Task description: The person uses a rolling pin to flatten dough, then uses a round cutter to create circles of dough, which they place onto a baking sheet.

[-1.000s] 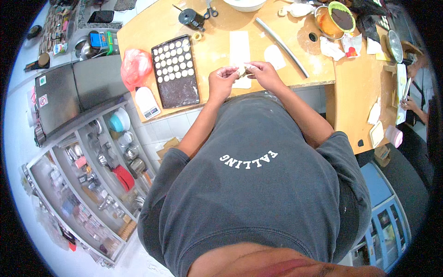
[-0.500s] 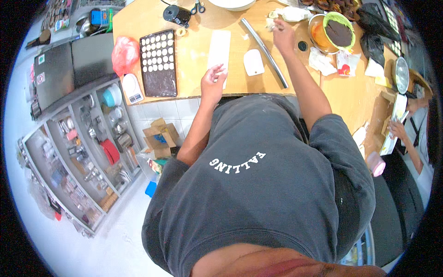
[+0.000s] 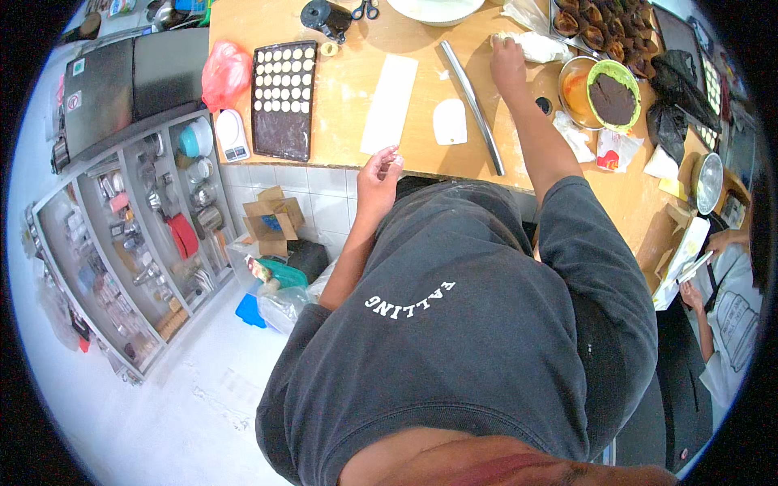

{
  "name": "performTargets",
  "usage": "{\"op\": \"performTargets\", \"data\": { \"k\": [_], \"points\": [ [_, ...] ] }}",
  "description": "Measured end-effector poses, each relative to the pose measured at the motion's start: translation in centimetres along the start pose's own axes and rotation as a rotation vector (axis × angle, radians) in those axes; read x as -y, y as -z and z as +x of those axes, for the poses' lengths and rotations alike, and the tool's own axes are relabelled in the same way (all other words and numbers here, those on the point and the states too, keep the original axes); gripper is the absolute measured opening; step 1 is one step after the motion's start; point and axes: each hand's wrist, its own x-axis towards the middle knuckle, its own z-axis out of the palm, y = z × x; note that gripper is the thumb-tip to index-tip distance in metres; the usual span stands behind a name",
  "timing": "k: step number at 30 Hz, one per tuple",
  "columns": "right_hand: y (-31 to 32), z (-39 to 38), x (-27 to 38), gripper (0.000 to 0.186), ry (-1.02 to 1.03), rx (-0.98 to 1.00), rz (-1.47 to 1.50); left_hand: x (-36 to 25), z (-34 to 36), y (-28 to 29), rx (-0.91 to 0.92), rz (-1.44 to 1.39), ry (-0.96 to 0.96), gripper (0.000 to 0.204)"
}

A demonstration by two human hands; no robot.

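Observation:
My left hand [image 3: 378, 178] is at the table's front edge, by the near end of a long white rectangular sheet [image 3: 391, 104]. Its fingers curl loosely and stand a little apart, with nothing seen between them. Farther off, my right hand [image 3: 509, 71] reaches over the table with bent fingers closed at a lump of pale dough; its fingertips are partly hidden. Beside them lies a white bundle [image 3: 543, 49], which looks wrapped in plastic. Between my arms rest a white scraper [image 3: 450, 123] and a long metal bar [image 3: 473, 109]. A dark tray [image 3: 280, 139] at the left holds several small pale rounds.
A white scale [image 3: 232, 136] and a pink plastic bag [image 3: 225, 74] sit left of the tray. On the right are a green sieve [image 3: 637, 101] over a bowl and dark baked cups [image 3: 604, 28]. A co-worker's hand [image 3: 693, 296] shows at far right.
My left hand has drawn back from the white sheet toward the table's edge. My right hand stays at the dough, its fingertips now more hidden. The whole view has shifted slightly.

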Motion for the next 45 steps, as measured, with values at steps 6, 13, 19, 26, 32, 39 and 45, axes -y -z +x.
{"op": "performTargets", "data": {
  "k": [6, 13, 19, 26, 32, 39, 45],
  "points": [
    [2.1, 1.8, 0.6, 0.043, -0.131, 0.033, 0.151, -0.7, 2.1, 0.6, 0.049, -0.108, -0.078, 0.036],
    [13.6, -12.0, 18.9, 0.056, 0.150, 0.217, 0.593, -5.0, 3.0, 1.2, 0.211, -0.982, 0.489, 0.060],
    [18.1, -13.2, 23.8, 0.052, 0.225, 0.119, 0.743, 0.3, 6.2, 5.9, 0.334, -1.106, 0.470, 0.039],
    [15.8, -11.1, 25.6, 0.035, -0.422, -0.022, 1.039, -1.2, 7.0, 14.4, 0.373, -0.930, 0.285, 0.050],
    [9.8, -14.0, 35.4, 0.042, -0.631, 0.347, 1.438, -2.7, 9.5, 20.4, 0.232, -0.614, -0.187, 0.046],
    [7.3, -13.3, 43.3, 0.072, -0.783, 0.551, 2.129, -8.2, 5.6, 27.7, 0.512, 0.130, -0.693, 0.039],
    [4.2, -13.1, 44.0, 0.027, -0.711, 0.517, 2.347, -9.5, 6.2, 31.9, 0.218, 0.336, -1.053, 0.033]
  ]
}}
